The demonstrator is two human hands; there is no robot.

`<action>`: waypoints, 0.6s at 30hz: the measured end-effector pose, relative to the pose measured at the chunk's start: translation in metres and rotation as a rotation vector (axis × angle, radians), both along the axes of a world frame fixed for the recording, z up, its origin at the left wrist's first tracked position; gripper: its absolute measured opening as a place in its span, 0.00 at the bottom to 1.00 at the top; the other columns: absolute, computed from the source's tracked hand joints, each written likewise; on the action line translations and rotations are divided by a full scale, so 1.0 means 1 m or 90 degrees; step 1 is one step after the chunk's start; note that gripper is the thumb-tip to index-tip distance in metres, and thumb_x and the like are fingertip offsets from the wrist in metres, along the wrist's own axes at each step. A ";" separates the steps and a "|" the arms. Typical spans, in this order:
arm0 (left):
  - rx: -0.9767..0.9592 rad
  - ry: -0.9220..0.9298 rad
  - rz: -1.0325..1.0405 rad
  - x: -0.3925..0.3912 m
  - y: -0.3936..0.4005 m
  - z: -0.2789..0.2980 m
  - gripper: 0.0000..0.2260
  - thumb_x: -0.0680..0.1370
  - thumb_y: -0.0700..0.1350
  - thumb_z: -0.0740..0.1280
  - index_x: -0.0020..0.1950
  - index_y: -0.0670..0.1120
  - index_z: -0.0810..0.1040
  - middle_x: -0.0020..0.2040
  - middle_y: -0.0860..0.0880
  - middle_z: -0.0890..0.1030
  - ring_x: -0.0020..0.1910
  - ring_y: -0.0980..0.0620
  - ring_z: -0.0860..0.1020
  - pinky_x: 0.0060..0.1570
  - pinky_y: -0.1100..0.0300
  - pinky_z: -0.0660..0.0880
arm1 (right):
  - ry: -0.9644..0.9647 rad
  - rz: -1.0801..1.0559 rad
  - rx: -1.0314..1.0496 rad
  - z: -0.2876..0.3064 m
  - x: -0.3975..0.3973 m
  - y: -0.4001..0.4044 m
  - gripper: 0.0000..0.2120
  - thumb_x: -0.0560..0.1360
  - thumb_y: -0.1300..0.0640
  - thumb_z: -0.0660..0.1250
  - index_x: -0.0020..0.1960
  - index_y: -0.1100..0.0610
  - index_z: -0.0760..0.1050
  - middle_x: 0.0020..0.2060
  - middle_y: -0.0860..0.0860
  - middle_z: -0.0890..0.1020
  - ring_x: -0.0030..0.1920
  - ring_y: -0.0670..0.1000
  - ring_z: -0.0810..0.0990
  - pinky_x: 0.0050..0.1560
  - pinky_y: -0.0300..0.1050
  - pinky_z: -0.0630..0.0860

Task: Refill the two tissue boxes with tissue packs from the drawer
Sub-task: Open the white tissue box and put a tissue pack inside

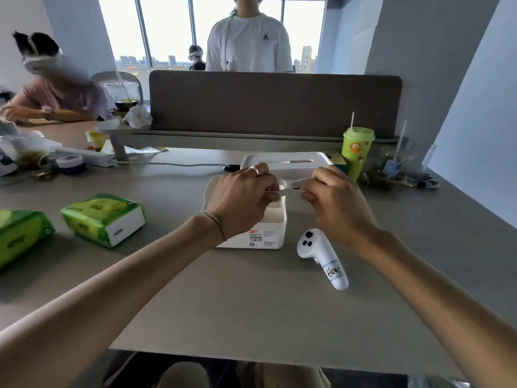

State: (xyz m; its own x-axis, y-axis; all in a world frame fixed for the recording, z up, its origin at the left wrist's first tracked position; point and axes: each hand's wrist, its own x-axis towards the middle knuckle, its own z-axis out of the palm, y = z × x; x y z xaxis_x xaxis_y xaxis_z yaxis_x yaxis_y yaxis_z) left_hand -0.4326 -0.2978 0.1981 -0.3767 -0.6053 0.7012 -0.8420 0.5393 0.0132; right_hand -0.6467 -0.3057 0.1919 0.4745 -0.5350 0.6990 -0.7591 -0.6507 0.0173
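on the grey bench (pixel 251 303), close in front of the person, stands the near white tissue box (pixel 253 233), with the second tissue box (pixel 285 161) just behind it. both hands are over the near box: the left hand (pixel 240 197) and the right hand (pixel 335 200) are each closed in a pinch on a thin white piece (pixel 288 189) held between them above the box, seemingly its lid or a tissue sheet; which one is unclear. two green tissue packs (pixel 103 218) (pixel 21 235) lie on the bench to the left, well apart from the boxes and unopened.

to do this step well, i'd judge the piece should be kept level and pulled evenly from both ends so it doesn't catch on the box rim, then set down clear of the packs.

a white controller (pixel 321 256) beside the box bears a handwritten tag that looks like "kloo6". the box's front sticker has a red logo and print too small to read. pack markings are illegible.
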 end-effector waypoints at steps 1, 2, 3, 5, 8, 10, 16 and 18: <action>0.000 -0.001 -0.011 -0.014 -0.001 -0.001 0.03 0.77 0.46 0.70 0.45 0.48 0.83 0.46 0.52 0.80 0.39 0.49 0.78 0.32 0.59 0.67 | 0.001 -0.017 0.004 -0.002 -0.014 0.002 0.04 0.76 0.63 0.70 0.48 0.62 0.82 0.43 0.53 0.79 0.47 0.55 0.77 0.43 0.51 0.76; 0.002 0.002 -0.024 -0.028 -0.003 -0.004 0.03 0.77 0.45 0.70 0.44 0.48 0.82 0.45 0.52 0.80 0.39 0.50 0.78 0.32 0.60 0.66 | 0.005 -0.033 0.009 -0.006 -0.028 0.004 0.04 0.76 0.62 0.69 0.48 0.62 0.82 0.43 0.54 0.79 0.47 0.56 0.77 0.43 0.52 0.77; 0.009 0.005 -0.038 -0.043 -0.006 -0.007 0.03 0.76 0.44 0.70 0.43 0.48 0.82 0.45 0.52 0.80 0.40 0.50 0.79 0.33 0.60 0.65 | 0.011 -0.049 0.015 -0.010 -0.043 0.007 0.04 0.77 0.62 0.69 0.48 0.62 0.81 0.44 0.54 0.79 0.48 0.56 0.77 0.44 0.52 0.77; 0.029 0.004 -0.062 -0.071 -0.010 -0.018 0.04 0.77 0.45 0.67 0.44 0.48 0.81 0.46 0.52 0.80 0.41 0.49 0.79 0.33 0.60 0.64 | 0.016 -0.081 0.029 -0.021 -0.071 0.012 0.04 0.77 0.61 0.69 0.48 0.61 0.81 0.45 0.54 0.80 0.49 0.56 0.76 0.44 0.53 0.77; 0.066 -0.010 -0.093 -0.108 -0.014 -0.035 0.07 0.79 0.48 0.64 0.48 0.49 0.81 0.49 0.52 0.79 0.43 0.50 0.78 0.34 0.59 0.65 | 0.019 -0.119 0.062 -0.038 -0.107 0.021 0.04 0.78 0.62 0.67 0.49 0.60 0.81 0.46 0.54 0.80 0.49 0.56 0.76 0.45 0.54 0.77; 0.097 -0.021 -0.106 -0.128 -0.016 -0.044 0.07 0.80 0.48 0.63 0.50 0.50 0.80 0.51 0.52 0.78 0.45 0.50 0.78 0.34 0.57 0.69 | 0.023 -0.142 0.085 -0.049 -0.127 0.026 0.05 0.78 0.62 0.67 0.50 0.60 0.81 0.46 0.54 0.80 0.49 0.56 0.76 0.46 0.54 0.77; 0.161 -0.068 -0.119 -0.170 -0.024 -0.062 0.06 0.79 0.49 0.64 0.52 0.52 0.79 0.52 0.51 0.78 0.48 0.48 0.78 0.37 0.57 0.68 | 0.026 -0.193 0.127 -0.074 -0.165 0.028 0.05 0.77 0.62 0.68 0.50 0.59 0.82 0.45 0.54 0.80 0.49 0.56 0.77 0.48 0.53 0.77; 0.196 -0.094 -0.111 -0.181 -0.026 -0.066 0.06 0.79 0.49 0.63 0.53 0.52 0.79 0.53 0.51 0.78 0.49 0.47 0.79 0.39 0.56 0.70 | 0.025 -0.201 0.141 -0.082 -0.173 0.028 0.05 0.76 0.63 0.69 0.51 0.59 0.82 0.46 0.54 0.80 0.50 0.58 0.78 0.49 0.54 0.78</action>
State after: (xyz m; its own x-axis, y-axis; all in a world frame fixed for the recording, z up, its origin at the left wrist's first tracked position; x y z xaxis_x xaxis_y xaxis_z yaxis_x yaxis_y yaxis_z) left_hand -0.6135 -0.3236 0.1325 -0.5760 -0.6968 0.4274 -0.7429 0.6644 0.0819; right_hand -0.8195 -0.2778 0.1097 0.2865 -0.7953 0.5342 -0.9244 -0.3760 -0.0641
